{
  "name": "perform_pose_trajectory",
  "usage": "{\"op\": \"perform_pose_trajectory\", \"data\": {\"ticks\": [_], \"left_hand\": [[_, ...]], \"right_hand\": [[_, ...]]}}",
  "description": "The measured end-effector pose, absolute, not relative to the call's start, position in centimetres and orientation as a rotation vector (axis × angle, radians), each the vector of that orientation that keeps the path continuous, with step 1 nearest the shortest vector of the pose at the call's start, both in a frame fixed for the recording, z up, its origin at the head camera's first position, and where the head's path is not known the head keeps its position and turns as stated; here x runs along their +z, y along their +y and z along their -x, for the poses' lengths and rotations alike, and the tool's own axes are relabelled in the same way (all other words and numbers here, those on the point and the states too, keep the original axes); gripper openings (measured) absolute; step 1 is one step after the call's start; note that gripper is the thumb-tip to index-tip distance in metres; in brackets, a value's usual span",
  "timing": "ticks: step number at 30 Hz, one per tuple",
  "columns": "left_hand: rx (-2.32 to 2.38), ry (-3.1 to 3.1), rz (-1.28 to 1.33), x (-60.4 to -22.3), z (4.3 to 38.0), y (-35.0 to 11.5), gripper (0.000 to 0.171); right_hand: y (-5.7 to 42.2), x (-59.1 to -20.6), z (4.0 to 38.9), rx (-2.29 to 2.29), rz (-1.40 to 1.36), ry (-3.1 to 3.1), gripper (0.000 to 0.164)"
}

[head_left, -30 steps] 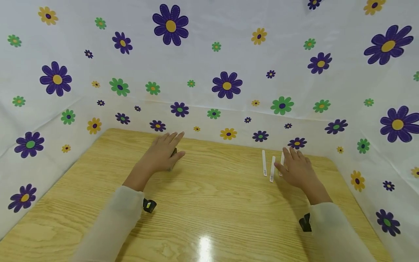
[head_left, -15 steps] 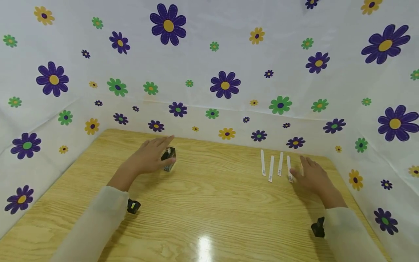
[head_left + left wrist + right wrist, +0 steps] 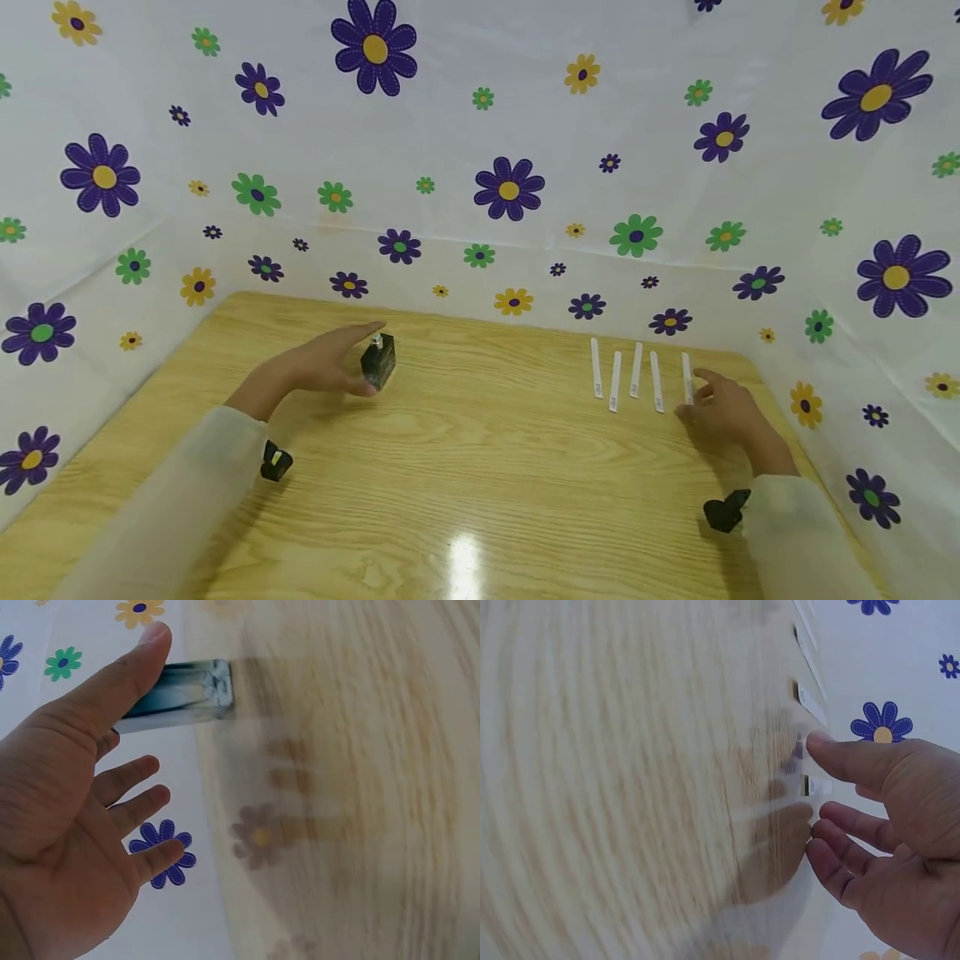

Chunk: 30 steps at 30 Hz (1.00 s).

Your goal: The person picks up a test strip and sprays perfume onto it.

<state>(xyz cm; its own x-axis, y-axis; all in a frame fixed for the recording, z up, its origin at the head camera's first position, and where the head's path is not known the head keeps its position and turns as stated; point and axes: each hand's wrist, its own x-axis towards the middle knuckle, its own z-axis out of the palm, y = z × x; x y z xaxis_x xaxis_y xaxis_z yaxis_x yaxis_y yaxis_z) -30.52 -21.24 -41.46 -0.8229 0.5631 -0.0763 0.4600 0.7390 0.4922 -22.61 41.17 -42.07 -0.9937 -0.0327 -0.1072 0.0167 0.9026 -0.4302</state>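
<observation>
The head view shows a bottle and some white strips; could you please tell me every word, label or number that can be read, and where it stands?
None can be read.
White strips: small dark print near their lower ends, too small to read.
Bottle: no lettering can be made out.
Cloth: only flowers, no words.

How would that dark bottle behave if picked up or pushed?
The bottle is probably heavy for its size, given its thick-looking, glass-like base. It looks glossy, perhaps slippery. Being flat-sided, it should slide rather than roll.
</observation>
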Motion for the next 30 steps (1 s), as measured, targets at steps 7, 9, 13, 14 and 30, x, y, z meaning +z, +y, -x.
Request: {"op": "perform_pose_trajectory", "data": {"ticks": [7, 9, 13, 14, 30], "left_hand": [[0.758, 2.670, -0.764, -41.9, 31.1, -22.1, 0.116], [0.758, 2.664, -0.772, -42.0, 31.1, -22.2, 0.115], [0.741, 2.648, -0.788, -42.0, 31.6, -22.0, 0.111], [0.735, 2.645, -0.790, -42.0, 31.7, -22.0, 0.111], [0.692, 2.610, -0.793, -41.6, 32.4, -21.9, 0.110]], "right_hand": [[41.0, -42.5, 22.8, -0.812, -0.145, 2.904, 0.078], [40.9, -42.6, 22.9, -0.825, -0.173, 2.909, 0.077], [41.1, -42.7, 23.1, -0.850, -0.188, 2.939, 0.071], [41.1, -42.8, 23.1, -0.862, -0.197, 2.945, 0.070], [41.0, -42.8, 23.0, -1.066, -0.412, 2.875, 0.068]]}}
